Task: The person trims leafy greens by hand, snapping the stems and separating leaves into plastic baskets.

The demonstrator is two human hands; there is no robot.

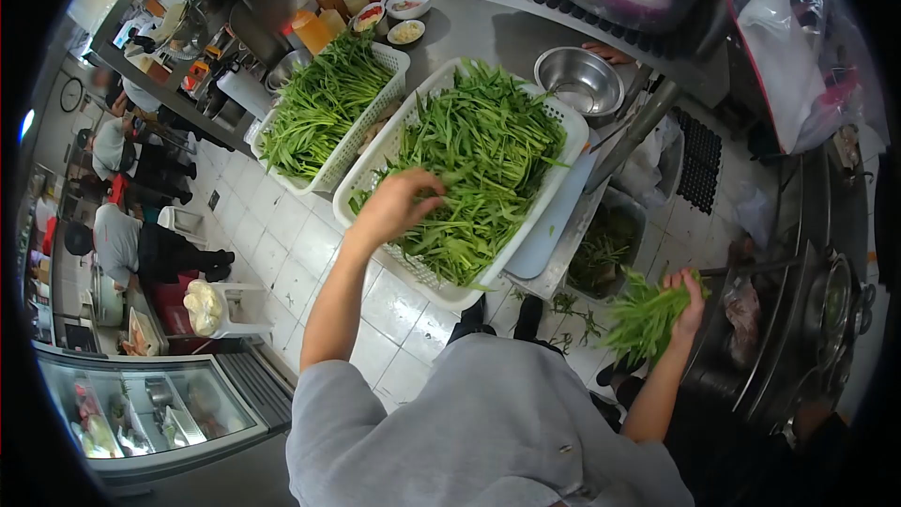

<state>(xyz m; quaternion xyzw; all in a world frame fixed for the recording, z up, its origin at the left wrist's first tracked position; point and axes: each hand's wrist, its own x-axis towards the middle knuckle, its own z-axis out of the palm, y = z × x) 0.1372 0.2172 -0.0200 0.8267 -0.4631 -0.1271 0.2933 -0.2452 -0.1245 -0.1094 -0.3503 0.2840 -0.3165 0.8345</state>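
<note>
My left hand (pixel 399 207) is over the near left part of a white perforated basket (pixel 572 136). Its fingers are loosely curved, apart from each other, by the leaves, and I see nothing held in them. Long-stemmed leafy greens (pixel 488 141), which look like water spinach, fill this basket. Out to the right, my right hand (pixel 687 305) is closed round a bunch of the same greens (pixel 648 319), held low beside my body. A second white basket (pixel 380 117), also heaped with greens (pixel 319 108), stands to the left.
A steel bowl (pixel 579 80) sits behind the basket, with another person's hand (pixel 608 53) near it. A blue-white board (pixel 558 225) lies at the right. Below it, a tub (pixel 605 244) holds greens. Stoves (pixel 831 310) line the right; several co-workers (pixel 122 244) stand at left.
</note>
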